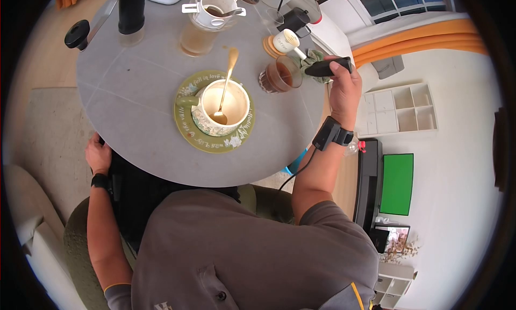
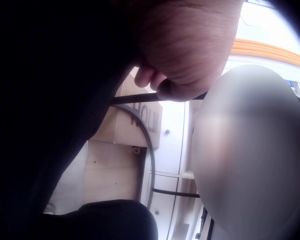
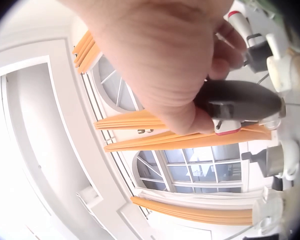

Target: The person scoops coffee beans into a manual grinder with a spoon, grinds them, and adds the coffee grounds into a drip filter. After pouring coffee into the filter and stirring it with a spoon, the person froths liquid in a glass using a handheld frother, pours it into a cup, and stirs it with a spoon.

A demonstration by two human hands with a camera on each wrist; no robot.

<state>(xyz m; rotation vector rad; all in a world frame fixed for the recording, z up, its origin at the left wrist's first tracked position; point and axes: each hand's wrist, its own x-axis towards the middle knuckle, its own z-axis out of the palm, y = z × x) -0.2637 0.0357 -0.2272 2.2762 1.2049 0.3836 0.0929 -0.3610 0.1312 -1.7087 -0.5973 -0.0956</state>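
My right hand (image 1: 345,87) grips a smooth black handheld device (image 1: 328,67), elongated, over the table's right edge. In the right wrist view its rounded body sticks out past my thumb and curled fingers. Just left of it stands a glass of brown liquid (image 1: 277,76), and a crumpled green cloth (image 1: 316,62) lies behind. My left hand (image 1: 98,155) rests low beside the black-clad leg, at the table's left edge, fingers loosely curled. Nearest the body, a patterned cup (image 1: 207,122) with a golden spoon (image 1: 230,68) leaning in it sits on a green lettered saucer (image 1: 188,132).
Behind the cup stands a white dripper (image 1: 215,20) over a glass vessel (image 1: 198,41). A small white coffee cup (image 1: 285,42) and a black pitcher (image 1: 294,20) are at the back right. A black grinder (image 1: 131,11) with a crank stands at the back left of the grey table (image 1: 140,122).
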